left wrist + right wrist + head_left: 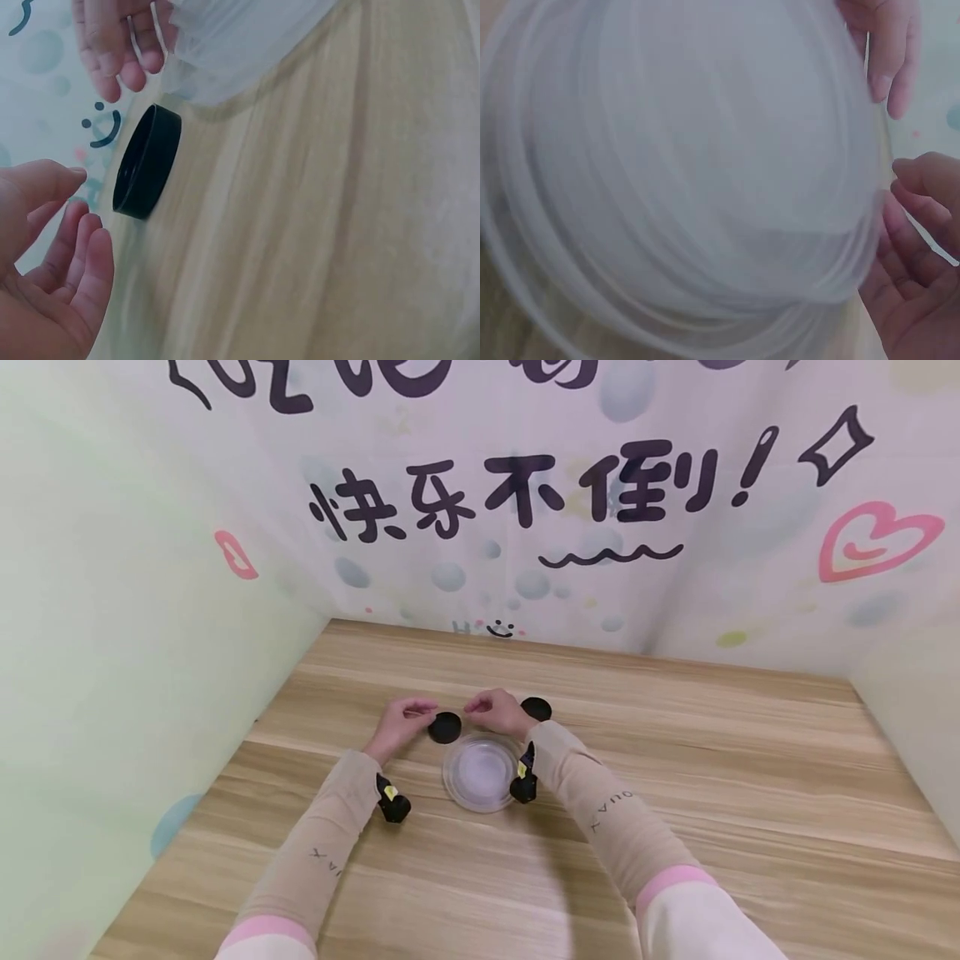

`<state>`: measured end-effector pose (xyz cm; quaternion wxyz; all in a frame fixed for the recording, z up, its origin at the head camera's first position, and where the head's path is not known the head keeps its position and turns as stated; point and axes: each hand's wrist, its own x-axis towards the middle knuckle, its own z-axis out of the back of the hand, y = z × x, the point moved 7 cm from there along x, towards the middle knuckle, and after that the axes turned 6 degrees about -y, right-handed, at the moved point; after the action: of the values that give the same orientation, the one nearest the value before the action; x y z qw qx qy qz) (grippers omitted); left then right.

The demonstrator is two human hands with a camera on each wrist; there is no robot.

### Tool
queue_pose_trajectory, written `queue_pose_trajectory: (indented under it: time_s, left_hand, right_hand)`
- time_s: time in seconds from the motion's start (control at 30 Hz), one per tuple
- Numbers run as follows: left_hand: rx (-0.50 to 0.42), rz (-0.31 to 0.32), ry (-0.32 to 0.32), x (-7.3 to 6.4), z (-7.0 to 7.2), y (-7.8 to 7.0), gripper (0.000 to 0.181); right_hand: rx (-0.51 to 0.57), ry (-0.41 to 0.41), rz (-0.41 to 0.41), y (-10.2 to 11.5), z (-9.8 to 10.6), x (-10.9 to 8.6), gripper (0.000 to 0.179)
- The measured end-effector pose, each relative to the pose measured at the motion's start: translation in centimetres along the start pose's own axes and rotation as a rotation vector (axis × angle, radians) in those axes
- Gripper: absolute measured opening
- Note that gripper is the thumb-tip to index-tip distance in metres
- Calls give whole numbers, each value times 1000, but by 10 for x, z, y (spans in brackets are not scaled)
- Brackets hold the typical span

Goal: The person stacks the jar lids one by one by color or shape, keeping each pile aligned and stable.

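Note:
My left hand (401, 724) is beside a shallow round black lid-like piece (445, 727), its fingertips right at the rim's left side. In the left wrist view its thumb and fingers stand apart with nothing between them, and the black piece (150, 161) rests on the table, showing a raised rim. On the piece's other side is my right hand (498, 712), fingers loosely bent and holding nothing. A stack of clear round plastic bowls or lids (453, 777) sits just in front of both hands. It fills most of the right wrist view, blurred, beside the right hand (922, 262).
A second round black piece (537, 708) lies behind the right wrist, partly covered by it. Everything stands on a wood-grain table (750, 760). A printed cloth (480, 577) hangs along the table's back edge, and pale walls close off both sides.

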<state>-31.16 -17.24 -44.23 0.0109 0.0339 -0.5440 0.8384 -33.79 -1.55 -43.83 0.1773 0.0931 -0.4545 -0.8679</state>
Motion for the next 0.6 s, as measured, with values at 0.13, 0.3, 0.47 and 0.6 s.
queue_pose_trajectory:
  time_s: [0.13, 0.3, 0.47, 0.6]
  left_hand:
    - [40, 21, 5, 2, -2, 10, 25]
    - [103, 50, 30, 2, -5, 18, 24]
    - [53, 102, 76, -1, -9, 18, 24]
    - [-24, 145, 87, -1, -12, 21, 25]
  right_hand:
    - [30, 36, -67, -10, -4, 0, 22]
    - [67, 67, -95, -17, -9, 2, 24]
    - [44, 83, -90, -16, -13, 3, 24]
    - [17, 95, -83, -16, -16, 5, 23]
